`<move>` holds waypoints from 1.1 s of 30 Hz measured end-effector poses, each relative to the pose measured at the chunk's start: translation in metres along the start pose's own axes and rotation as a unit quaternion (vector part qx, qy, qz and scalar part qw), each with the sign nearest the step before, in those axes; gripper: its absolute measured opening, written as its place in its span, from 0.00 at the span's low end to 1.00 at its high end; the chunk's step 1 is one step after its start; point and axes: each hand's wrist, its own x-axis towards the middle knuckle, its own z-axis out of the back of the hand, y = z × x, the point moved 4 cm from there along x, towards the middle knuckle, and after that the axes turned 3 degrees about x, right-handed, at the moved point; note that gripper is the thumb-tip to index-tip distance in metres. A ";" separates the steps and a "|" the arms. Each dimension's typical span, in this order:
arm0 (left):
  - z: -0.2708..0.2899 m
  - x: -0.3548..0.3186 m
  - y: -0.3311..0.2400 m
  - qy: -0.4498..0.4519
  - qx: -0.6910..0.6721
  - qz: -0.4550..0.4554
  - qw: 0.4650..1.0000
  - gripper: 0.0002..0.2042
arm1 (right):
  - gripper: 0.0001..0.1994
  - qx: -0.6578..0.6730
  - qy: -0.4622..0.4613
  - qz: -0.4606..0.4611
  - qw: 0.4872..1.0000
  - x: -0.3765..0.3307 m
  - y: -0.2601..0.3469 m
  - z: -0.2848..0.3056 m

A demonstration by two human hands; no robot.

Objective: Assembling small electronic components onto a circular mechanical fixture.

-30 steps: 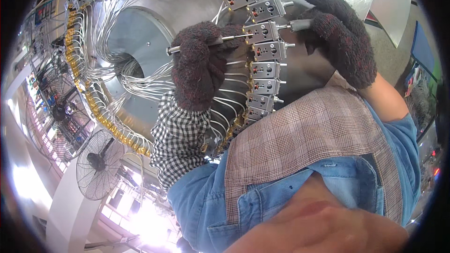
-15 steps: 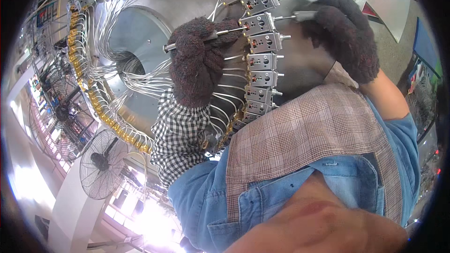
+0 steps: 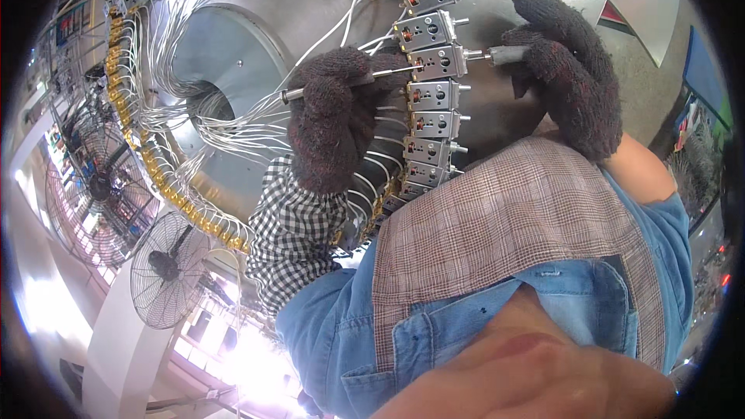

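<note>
My left hand (image 3: 330,120), in a dark knitted glove, is closed round a slim metal screwdriver (image 3: 293,95). Its thin tip reaches the slotted face of a small silver metal block (image 3: 434,64). On the other side of that block, my right hand (image 3: 574,70), gloved alike, grips a tool with a grey handle (image 3: 508,54). The short metal end of this tool points at the block's threaded stem (image 3: 473,55); whether they touch I cannot tell. Similar blocks, one being a silver block (image 3: 433,95) just nearer me, stand in a curved row.
White wires (image 3: 240,128) run from the row into a hole in a round metal plate (image 3: 260,39). Brass-coloured fittings (image 3: 155,174) follow the ring's left side. A caged fan (image 3: 164,268) stands at lower left. My checked apron (image 3: 497,209) lies close to the row.
Both hands have moved from one block to the neighbouring block nearer me, each still holding its tool. The ring of blocks has shifted slightly upward in the picture.
</note>
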 end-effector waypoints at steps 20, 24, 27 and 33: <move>0.002 0.001 -0.002 0.016 0.021 -0.026 0.999 0.18 | 0.17 -0.166 0.078 0.134 0.974 0.003 0.010 -0.004; 0.000 0.003 -0.002 0.017 0.014 -0.030 0.999 0.18 | 0.17 -0.387 0.097 0.295 0.868 0.006 0.017 0.001; -0.006 0.004 -0.002 0.022 -0.002 -0.002 1.000 0.18 | 0.16 -0.317 0.083 0.233 0.915 0.008 0.005 0.010; 0.000 0.005 -0.001 0.028 0.016 -0.032 0.999 0.18 | 0.18 -0.329 0.064 0.180 0.925 0.012 0.013 0.003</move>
